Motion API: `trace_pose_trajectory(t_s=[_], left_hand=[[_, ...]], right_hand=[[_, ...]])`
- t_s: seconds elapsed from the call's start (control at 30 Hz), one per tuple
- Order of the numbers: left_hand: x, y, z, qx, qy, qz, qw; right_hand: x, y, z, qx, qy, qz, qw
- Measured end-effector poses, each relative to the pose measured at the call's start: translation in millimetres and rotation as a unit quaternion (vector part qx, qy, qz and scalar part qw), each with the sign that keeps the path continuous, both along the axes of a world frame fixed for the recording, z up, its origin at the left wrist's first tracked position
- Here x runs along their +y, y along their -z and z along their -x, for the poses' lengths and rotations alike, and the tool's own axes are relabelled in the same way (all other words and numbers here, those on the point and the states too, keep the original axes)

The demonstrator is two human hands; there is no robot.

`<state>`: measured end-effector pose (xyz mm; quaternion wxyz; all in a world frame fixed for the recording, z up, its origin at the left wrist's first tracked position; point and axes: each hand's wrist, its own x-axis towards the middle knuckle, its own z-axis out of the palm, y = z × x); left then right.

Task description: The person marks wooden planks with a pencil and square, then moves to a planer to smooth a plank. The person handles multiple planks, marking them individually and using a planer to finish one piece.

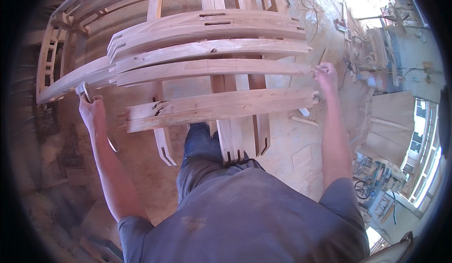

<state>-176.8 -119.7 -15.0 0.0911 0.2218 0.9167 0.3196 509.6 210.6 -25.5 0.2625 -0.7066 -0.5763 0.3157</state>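
Several curved wooden rails with slotted ends lie across upright-slotted timbers in front of me. My right hand point(326, 78) is closed at the right end of the nearest rail point(212, 69) of the upper group, its fingers on the narrow tip. My left hand point(92, 107) is closed round a narrow pale tool point(87, 91), beside the left ends of the rails; its exact kind is unclear. Closer to my body lies a separate thick beam point(221, 105) with a dark knot and a rough, split left end.
Slotted supporting timbers point(227, 138) run toward my legs. A large wooden frame point(47, 67) stands at the far left. Offcuts point(303, 120) lie on the dusty floor point(296, 143). Boards point(388, 121) and a machine with a handwheel point(362, 189) are at the right.
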Motion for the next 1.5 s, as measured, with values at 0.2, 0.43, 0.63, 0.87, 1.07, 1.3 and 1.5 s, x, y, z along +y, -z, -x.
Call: trace_pose_trajectory(t_s=[0.2, 0.43, 0.63, 0.87, 1.07, 1.3, 1.5], left_hand=[[40, -28, -34, 0.201, 0.130, 0.099, 0.966], [147, -39, -98, 0.233, 0.444, 0.016, 0.865], [197, -24, -114, 0.179, 0.548, 0.009, 0.817], [165, -25, -99, 0.170, 0.546, 0.035, 0.819], [78, 15, -34, 0.016, 0.300, -0.062, 0.952], [37, 23, -8, -0.195, 0.061, -0.127, 0.971], [17, 17, -1, -0.386, 0.103, -0.127, 0.908]], right_hand=[[-21, 3, -12, 0.012, 0.020, 0.020, 1.000], [-38, -1, -5, 0.049, 0.057, 0.013, 0.997], [-50, 1, -3, -0.043, 0.052, 0.012, 0.998], [-54, 2, 7, 0.067, 0.072, -0.005, 0.995], [-44, -1, 0, 0.075, 0.052, 0.002, 0.996], [-21, 31, -25, 0.089, -0.006, 0.043, 0.995], [-17, 23, -1, 0.098, -0.013, 0.067, 0.993]])
